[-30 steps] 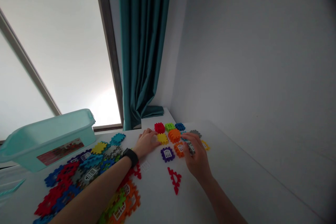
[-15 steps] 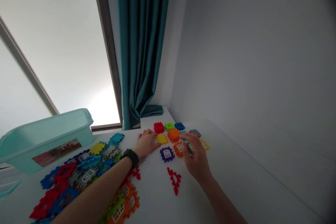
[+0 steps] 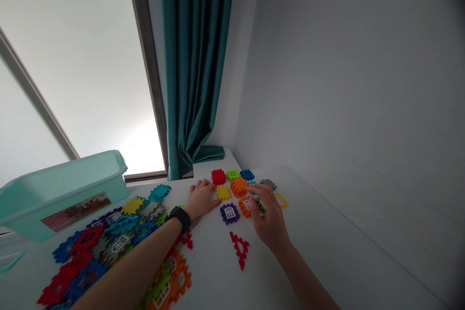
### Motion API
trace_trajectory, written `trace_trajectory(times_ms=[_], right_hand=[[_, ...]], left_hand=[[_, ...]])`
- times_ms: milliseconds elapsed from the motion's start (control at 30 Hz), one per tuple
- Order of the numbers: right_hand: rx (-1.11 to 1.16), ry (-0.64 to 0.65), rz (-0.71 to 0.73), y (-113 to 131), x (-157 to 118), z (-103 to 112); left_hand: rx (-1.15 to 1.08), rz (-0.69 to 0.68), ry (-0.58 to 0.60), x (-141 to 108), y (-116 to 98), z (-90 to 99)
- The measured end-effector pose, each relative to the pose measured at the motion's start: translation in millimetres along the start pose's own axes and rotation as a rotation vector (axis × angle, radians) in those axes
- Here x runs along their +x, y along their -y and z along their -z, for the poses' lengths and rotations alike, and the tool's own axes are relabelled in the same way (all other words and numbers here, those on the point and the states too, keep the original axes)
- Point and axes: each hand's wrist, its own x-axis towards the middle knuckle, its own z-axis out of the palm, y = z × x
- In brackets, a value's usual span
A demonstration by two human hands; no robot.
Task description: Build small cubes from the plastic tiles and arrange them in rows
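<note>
My left hand (image 3: pixel 200 198), with a dark watch on its wrist, rests on the white table. Its fingers are spread, and the thumb lies at the edge of a yellow toothed building tile (image 3: pixel 223 193). Beside that tile sits a small stack of orange tiles (image 3: pixel 239 187). My right hand (image 3: pixel 268 215) hovers just right of the stack, its thumb and fingers curved and apart. A grey tile (image 3: pixel 260 203) shows between them, apparently lying on the table. An orange window tile (image 3: pixel 244 207) is left of the right thumb. Nearer lies a purple window tile (image 3: pixel 229 213).
Red (image 3: pixel 218 177), green (image 3: pixel 233 175) and blue tiles (image 3: pixel 247 174) line up at the back. A red triangular piece (image 3: pixel 240 250) lies in front. Many mixed tiles (image 3: pixel 119 242) spread around my left forearm. A pale green bin (image 3: pixel 83 169) stands at left; a wall (image 3: pixel 345 131) rises at right.
The whole view has shifted slightly to the left. Both hands and the tiles keep nearly the same places; the right fingers have shifted only a little.
</note>
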Motion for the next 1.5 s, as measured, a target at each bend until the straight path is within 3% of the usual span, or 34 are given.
trace_trajectory(times_ms=[1033,1267,1500], right_hand=[[-0.006,0.018,-0.004,-4.1,-0.4,0.0],[-0.012,0.048,-0.001,-3.8,-2.4,-2.2],[0.004,0.076,0.021,2.4,-9.8,-10.9]], left_hand=[[0.052,-0.057,0.042,-3.4,1.0,7.1],[0.07,-0.068,0.014,-12.3,5.2,16.6],[0.15,-0.07,-0.051,-34.7,17.7,38.7]])
